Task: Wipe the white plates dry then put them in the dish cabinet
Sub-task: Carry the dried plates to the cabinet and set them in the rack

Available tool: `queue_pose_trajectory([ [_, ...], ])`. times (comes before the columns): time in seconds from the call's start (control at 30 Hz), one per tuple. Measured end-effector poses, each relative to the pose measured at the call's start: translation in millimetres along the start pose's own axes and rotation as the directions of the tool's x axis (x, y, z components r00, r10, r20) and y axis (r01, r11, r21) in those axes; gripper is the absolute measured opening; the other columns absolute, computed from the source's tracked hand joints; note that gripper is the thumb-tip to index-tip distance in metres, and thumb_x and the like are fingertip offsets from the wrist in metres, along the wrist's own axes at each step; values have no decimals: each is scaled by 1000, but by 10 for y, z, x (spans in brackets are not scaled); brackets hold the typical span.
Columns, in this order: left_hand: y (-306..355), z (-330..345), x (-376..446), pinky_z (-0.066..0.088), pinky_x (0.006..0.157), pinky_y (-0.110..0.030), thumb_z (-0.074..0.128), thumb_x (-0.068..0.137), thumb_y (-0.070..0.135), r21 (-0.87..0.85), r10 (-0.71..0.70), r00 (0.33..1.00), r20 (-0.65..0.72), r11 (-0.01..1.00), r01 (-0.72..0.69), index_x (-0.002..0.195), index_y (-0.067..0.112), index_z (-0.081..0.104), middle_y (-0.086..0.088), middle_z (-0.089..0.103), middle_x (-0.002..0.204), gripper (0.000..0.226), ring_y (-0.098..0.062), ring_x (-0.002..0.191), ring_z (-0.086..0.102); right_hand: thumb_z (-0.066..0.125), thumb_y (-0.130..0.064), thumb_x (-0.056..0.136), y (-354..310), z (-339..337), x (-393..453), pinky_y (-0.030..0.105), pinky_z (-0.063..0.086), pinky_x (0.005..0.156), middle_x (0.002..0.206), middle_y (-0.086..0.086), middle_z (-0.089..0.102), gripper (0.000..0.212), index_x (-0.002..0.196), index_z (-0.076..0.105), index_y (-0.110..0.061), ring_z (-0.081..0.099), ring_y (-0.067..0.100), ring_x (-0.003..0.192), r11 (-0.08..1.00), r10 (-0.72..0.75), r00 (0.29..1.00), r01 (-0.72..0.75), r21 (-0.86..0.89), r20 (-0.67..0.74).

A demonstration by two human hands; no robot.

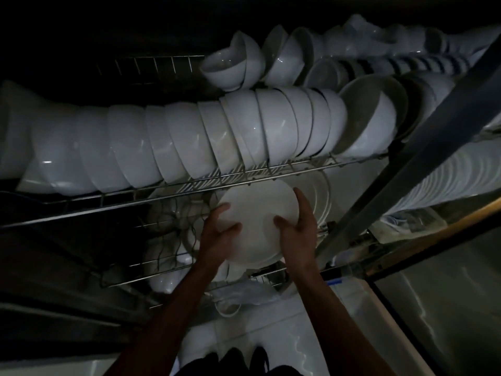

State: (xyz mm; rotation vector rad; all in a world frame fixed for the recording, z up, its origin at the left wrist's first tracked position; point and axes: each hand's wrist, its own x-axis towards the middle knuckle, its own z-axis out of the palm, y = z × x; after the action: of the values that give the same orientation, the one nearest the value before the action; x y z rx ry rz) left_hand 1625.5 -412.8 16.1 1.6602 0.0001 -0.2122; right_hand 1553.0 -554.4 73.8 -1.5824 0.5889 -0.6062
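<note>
— White plate (257, 223): I hold it with both hands in front of the lower wire rack (168, 264) of the dish cabinet. My left hand (217, 234) grips its left edge, thumb on the face and fingers curled behind. My right hand (296, 229) grips the right edge in the same way.

— Is it already in the rack?

— Not yet, I think. It is tilted, just above the rack wires, and beside it on the right some other plates (321, 196) stand upright in the rack.

— And the upper shelf?

— The upper rack (244, 172) carries a long row of white bowls (189, 142) lying on their sides, with more bowls behind. It is very dark, so I cannot see every detail.

— How much of the task is done?

— No cloth is in my hands, so I judge this plate is wiped. Setting it down next to the standing plates is left. Whether more wet plates wait, the head view does not show.
</note>
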Motion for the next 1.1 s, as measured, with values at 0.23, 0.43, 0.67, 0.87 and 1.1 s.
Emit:
queue_pose_trajectory([
  [0.23, -22, 238, 9, 41, 109, -44, 66, 94, 15, 253, 149, 987, 59, 954, -159, 139, 16, 56, -13, 42, 148, 46, -28, 136, 43, 61, 19, 83, 15, 10, 194, 16, 51, 96, 140, -3, 57, 71, 143, 53, -17, 55, 10, 127, 993, -92, 995, 93, 70, -28],
  [0.43, -123, 371, -164, 41, 109, -46, 63, 87, 23, 441, 349, 928, 134, 817, -371, 127, 10, 67, -12, 58, 135, 43, -32, 129, 50, 59, 17, 86, 87, 39, 332, 28, 48, 107, 142, -2, 56, 68, 144, 53, -17, 53, 8, 131, 984, -176, 984, 176, -26, 7],
  [0.67, -152, 478, -152, 41, 111, -39, 64, 95, 30, 451, 231, 958, 172, 846, -285, 143, 22, 53, -2, 51, 148, 50, -21, 134, 50, 61, 9, 88, 201, 49, 430, 39, 42, 114, 141, -9, 54, 64, 145, 52, -18, 47, -1, 133, 963, -226, 974, 229, -146, 31],
  [0.87, -181, 539, -57, 28, 120, -33, 58, 100, 28, 416, 61, 956, 287, 891, -182, 153, 23, 34, 2, 28, 161, 58, -16, 146, 32, 59, 11, 85, 191, 86, 507, 33, 35, 116, 141, -1, 53, 65, 145, 51, -15, 46, 13, 136, 901, -338, 935, 354, -249, 107],
  [1.1, -235, 553, -15, 30, 119, -36, 58, 100, 27, 427, 42, 949, 313, 886, -180, 155, 24, 28, 2, 25, 163, 62, -16, 146, 32, 59, 15, 83, 211, 79, 570, 16, 27, 113, 142, 9, 52, 67, 144, 51, -11, 43, 12, 135, 877, -359, 920, 389, -280, 154],
])
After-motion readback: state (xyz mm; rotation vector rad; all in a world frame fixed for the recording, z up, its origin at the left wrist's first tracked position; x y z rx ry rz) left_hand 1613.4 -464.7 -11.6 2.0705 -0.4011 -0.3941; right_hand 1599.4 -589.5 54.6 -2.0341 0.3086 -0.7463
